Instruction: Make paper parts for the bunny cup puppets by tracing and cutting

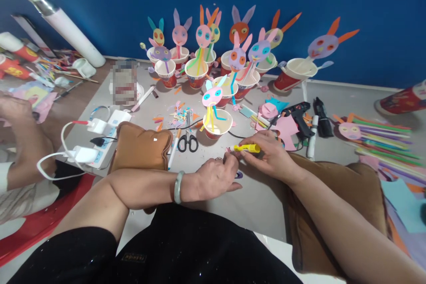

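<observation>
My right hand (266,155) is closed around a yellow marker (248,147), its pale end pointing left. Just in front of that end, the fingers of my left hand (216,177) pinch a small pinkish piece (228,150), mostly hidden by the fingers. A small purple item (238,175) shows partly beside my left fingers. Beyond both hands stands a paper cup (218,126) with a pink paper rabbit head (212,96) on bent coloured strips. Black-handled scissors (188,142) lie left of the cup.
Several rabbit-figure cups (196,75) line the blue wall. A hot glue gun (297,117) and coloured sticks (386,135) lie to the right. Brown cushions (141,144) flank my arms. A power strip (109,142) with cables sits left, near another person's arm (25,142).
</observation>
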The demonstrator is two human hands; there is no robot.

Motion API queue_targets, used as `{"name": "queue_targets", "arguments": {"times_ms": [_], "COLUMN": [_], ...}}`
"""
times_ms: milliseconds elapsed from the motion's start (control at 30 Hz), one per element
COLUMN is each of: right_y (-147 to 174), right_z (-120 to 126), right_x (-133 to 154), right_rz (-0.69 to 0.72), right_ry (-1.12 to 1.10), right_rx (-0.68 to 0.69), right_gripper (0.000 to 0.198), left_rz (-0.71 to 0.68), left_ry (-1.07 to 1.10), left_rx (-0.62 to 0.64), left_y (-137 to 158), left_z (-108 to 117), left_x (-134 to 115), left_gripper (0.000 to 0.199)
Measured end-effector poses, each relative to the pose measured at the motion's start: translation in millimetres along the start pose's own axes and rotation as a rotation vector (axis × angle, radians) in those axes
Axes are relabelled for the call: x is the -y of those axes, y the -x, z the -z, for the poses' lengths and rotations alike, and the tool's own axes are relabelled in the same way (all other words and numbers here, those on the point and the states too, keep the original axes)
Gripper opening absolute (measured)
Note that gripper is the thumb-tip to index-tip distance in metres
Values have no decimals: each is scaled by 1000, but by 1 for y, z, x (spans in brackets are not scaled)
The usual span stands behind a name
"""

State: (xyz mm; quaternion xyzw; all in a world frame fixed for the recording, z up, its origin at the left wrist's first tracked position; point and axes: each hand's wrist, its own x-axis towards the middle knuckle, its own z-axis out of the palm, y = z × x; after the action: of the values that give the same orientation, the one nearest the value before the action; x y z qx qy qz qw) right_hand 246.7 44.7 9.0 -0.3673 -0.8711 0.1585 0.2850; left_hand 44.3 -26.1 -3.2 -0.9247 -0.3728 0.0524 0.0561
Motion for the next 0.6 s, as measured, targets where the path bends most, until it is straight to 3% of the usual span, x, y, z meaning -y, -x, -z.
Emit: {"name": "queue_targets", "arguments": {"times_ms": [200,433,600], "right_y": [2,-1,-10], "right_z": [-3,-12,-19], "right_x": [-2,-7,-7], "right_rz": [-7,-75,-141], "right_ry": [-27,56,81], "right_rx": [-65,-33,63], "right_gripper": [27,35,49], "left_rz": [9,13,19], "left_ry": [9,22,54], "left_rx": [4,23,27], "left_y": [0,-1,-2], "left_z": [2,1,-2], "left_x": [1,-1,-1], "left_gripper": [87,86,82]}}
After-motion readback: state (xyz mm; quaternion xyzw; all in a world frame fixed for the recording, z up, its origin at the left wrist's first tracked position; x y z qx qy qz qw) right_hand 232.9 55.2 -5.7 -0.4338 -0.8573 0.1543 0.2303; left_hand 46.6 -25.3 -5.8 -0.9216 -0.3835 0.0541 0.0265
